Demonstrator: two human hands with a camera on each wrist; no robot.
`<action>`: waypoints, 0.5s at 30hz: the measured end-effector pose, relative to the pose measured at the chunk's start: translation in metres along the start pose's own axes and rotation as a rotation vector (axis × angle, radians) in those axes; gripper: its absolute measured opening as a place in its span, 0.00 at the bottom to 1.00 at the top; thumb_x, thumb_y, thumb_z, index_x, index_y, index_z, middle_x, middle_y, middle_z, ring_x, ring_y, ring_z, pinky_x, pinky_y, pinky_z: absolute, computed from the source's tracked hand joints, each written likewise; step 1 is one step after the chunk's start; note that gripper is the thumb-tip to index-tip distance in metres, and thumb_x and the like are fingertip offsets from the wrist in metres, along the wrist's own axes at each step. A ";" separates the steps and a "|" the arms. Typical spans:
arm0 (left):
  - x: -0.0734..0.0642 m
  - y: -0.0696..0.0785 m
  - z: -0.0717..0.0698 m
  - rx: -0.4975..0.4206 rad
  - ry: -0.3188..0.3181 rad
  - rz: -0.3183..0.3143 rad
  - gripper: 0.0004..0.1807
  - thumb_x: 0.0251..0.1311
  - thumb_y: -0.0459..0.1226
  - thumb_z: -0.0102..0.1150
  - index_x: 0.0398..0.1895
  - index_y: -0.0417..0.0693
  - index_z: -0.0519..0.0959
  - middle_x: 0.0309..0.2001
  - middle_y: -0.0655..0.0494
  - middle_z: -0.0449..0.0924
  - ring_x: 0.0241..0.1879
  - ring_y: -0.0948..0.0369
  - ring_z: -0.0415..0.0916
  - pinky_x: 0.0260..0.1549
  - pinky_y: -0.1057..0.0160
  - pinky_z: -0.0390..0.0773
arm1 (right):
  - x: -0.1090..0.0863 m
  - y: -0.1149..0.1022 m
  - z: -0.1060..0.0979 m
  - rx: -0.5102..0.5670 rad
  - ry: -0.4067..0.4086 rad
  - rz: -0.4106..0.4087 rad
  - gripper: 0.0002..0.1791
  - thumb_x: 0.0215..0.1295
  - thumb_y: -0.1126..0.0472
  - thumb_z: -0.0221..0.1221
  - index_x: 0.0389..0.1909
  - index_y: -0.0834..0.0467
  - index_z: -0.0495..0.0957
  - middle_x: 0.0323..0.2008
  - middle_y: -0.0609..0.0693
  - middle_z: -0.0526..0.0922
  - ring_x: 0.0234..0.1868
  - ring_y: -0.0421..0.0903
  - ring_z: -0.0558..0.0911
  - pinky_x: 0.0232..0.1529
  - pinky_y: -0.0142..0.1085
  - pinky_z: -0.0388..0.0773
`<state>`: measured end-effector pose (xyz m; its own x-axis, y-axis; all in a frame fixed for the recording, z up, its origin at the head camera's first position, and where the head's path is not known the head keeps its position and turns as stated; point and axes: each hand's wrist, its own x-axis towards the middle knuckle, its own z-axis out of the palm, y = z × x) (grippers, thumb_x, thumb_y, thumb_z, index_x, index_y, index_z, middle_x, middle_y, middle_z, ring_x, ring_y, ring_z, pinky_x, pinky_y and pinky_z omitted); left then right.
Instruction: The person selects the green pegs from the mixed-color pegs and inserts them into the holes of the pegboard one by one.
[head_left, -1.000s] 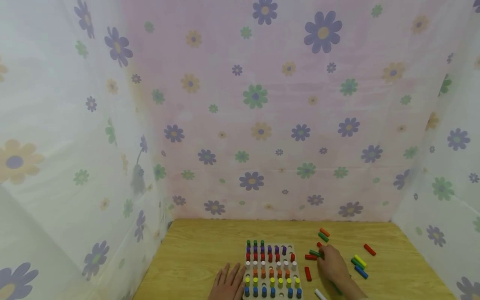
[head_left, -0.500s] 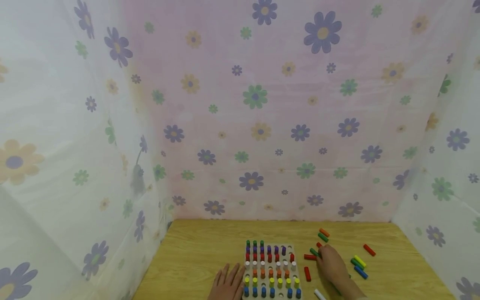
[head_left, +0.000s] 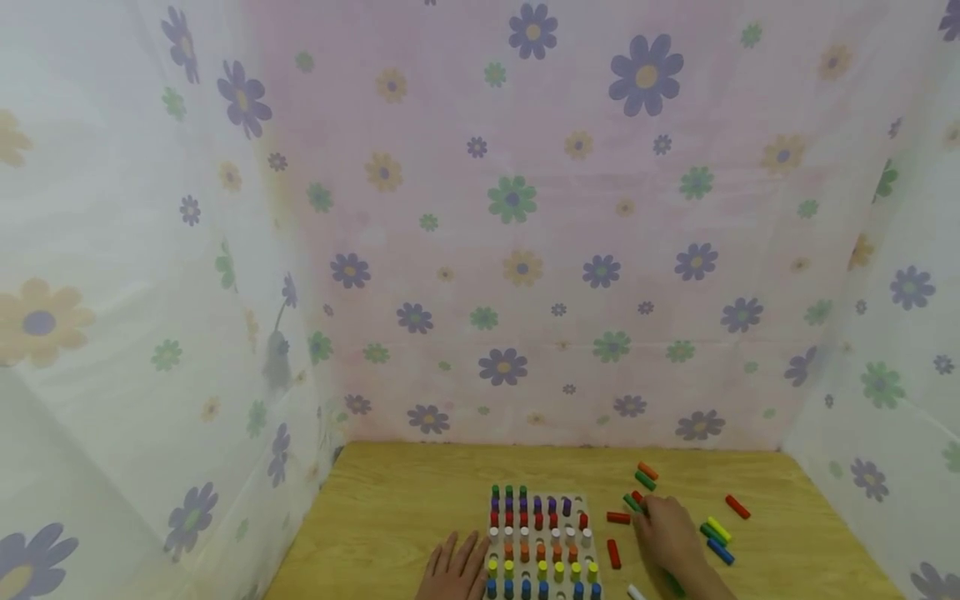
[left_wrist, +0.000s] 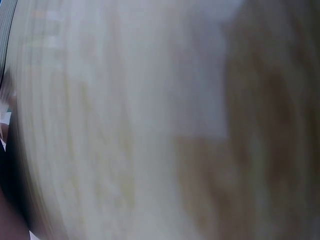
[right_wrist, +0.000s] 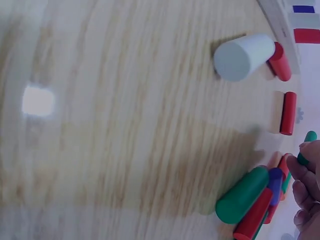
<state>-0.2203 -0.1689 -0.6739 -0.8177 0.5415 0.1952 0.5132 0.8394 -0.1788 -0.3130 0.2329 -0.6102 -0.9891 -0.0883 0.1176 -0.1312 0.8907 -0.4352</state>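
My right hand (head_left: 667,533) pinches a green peg (head_left: 632,502) between thumb and fingertips, low over the loose pegs on the wooden table. In the right wrist view the same green peg (right_wrist: 310,136) sticks out past the fingertips. Flat on the table, my left hand (head_left: 454,572) has its fingers spread and straight, right at the left edge of a pegboard (head_left: 587,553). Rows of green, purple, red, white, orange, yellow and blue pegs stand upright in the board, with a few bare holes among them. The left wrist view is blurred and shows mostly tabletop.
Two red pegs (head_left: 615,553) lie between board and right hand. An orange peg (head_left: 647,471) and a green one lie behind that hand. Yellow, green and blue pegs (head_left: 720,551) cluster to its right, below a lone red peg (head_left: 738,506). A white peg (right_wrist: 235,60) lies near the board.
The head view has tipped slightly upward. My right hand has shifted a little to the right, turning the green peg and uncovering more of a nearby red peg. The left hand stays put.
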 end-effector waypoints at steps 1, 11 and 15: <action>0.001 0.000 -0.001 -0.040 -0.005 -0.029 0.42 0.60 0.71 0.18 0.74 0.66 0.35 0.75 0.59 0.41 0.72 0.48 0.43 0.64 0.41 0.52 | -0.001 -0.001 -0.001 0.012 0.003 0.008 0.09 0.60 0.61 0.60 0.23 0.56 0.74 0.18 0.46 0.71 0.19 0.42 0.68 0.17 0.34 0.65; -0.002 0.000 -0.006 -0.047 0.019 0.028 0.58 0.43 0.81 0.25 0.75 0.60 0.41 0.75 0.56 0.38 0.71 0.46 0.42 0.65 0.39 0.47 | -0.008 -0.011 -0.018 0.213 0.030 0.056 0.06 0.59 0.63 0.62 0.35 0.60 0.81 0.27 0.47 0.80 0.26 0.39 0.76 0.21 0.32 0.75; -0.002 0.002 -0.004 -0.079 0.042 0.003 0.54 0.48 0.78 0.27 0.75 0.61 0.44 0.74 0.57 0.44 0.71 0.47 0.46 0.65 0.42 0.50 | -0.010 -0.011 -0.022 0.276 0.039 0.084 0.07 0.60 0.62 0.62 0.38 0.61 0.81 0.29 0.47 0.81 0.28 0.40 0.77 0.23 0.33 0.76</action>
<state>-0.2168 -0.1684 -0.6706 -0.8053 0.5443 0.2352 0.5361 0.8378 -0.1031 -0.3001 0.2332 -0.5872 -0.9947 0.0028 0.1025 -0.0671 0.7385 -0.6709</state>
